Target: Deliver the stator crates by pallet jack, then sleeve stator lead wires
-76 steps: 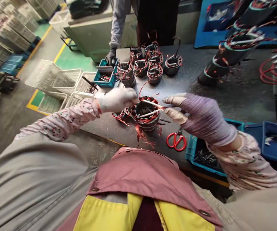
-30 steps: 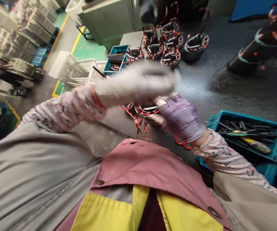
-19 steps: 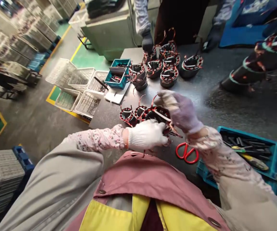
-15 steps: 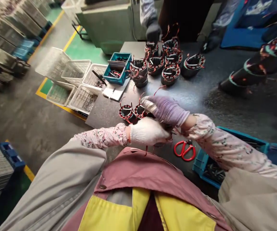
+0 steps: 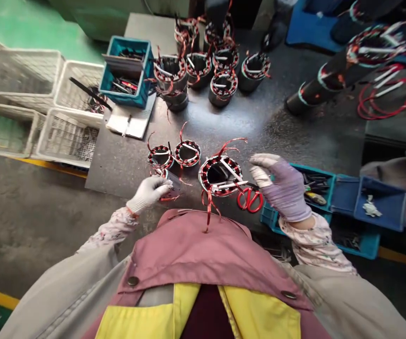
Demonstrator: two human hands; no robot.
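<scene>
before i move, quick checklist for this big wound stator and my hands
Right hand free: ok, the purple glove is open beside the wound stator, not touching it.
Left hand grip: cannot tell, the white knit glove is at a thin translucent strip, but the hold is unclear.
Red-handled scissors at hand: ok, they lie on the dark bench between the stator and the right hand.
Leads kept in: not ok, a red lead wire hangs from the stator over the pink apron.
</scene>
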